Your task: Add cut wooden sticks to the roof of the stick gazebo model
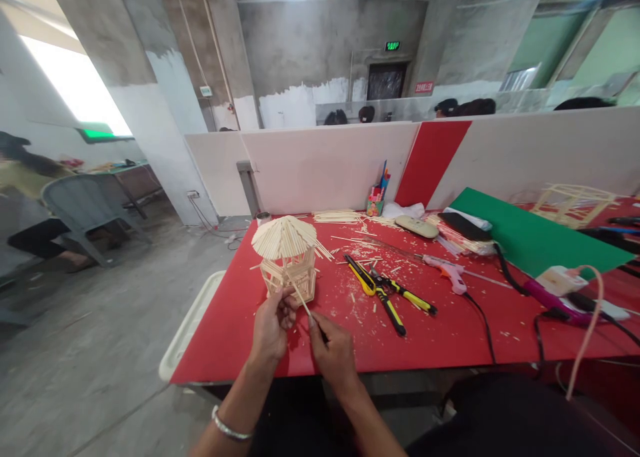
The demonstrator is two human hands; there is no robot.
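Note:
A small pavilion model [285, 237] of thin pale wooden sticks, with a cone-shaped roof over a railed base, stands at the left of the red table. In front of it, a thin wooden stick [301, 298] slants between my hands. My right hand [333, 344] is closed, pinching the stick's near end; something dark shows in its grip but is mostly hidden. My left hand [274, 320] has its fingers curled, thumb and forefinger at the stick's upper part, close against the model's base.
On the red table [240, 337] lie yellow-black pliers [395, 297], a utility knife [361, 276], a pink glue gun [450, 270] with its cord, loose sticks [340, 216] and scraps. A green board [530, 234], a pen holder [375, 200] and a power strip [560, 307] stand farther right. A person sits far left.

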